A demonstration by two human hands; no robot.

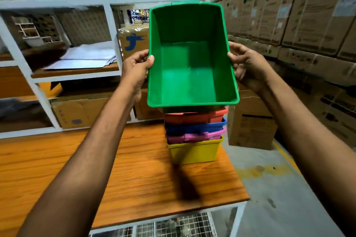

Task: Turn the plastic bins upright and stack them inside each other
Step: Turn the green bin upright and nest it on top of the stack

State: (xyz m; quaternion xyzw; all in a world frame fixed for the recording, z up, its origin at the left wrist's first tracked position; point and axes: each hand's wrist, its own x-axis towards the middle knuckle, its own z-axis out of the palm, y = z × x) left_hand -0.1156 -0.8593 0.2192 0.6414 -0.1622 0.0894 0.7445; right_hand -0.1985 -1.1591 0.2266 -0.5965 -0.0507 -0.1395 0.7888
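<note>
Green bin point(190, 71) gripped by left hand point(137, 67) and right hand point(248, 65), upright, directly above 4-bin stack point(194, 134).

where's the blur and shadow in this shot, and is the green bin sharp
Head view: the green bin is fairly sharp, its inside half shaded; shelving and cardboard boxes smear and bend toward the edges; a dark shadow falls on the table before the yellow bin.
</note>
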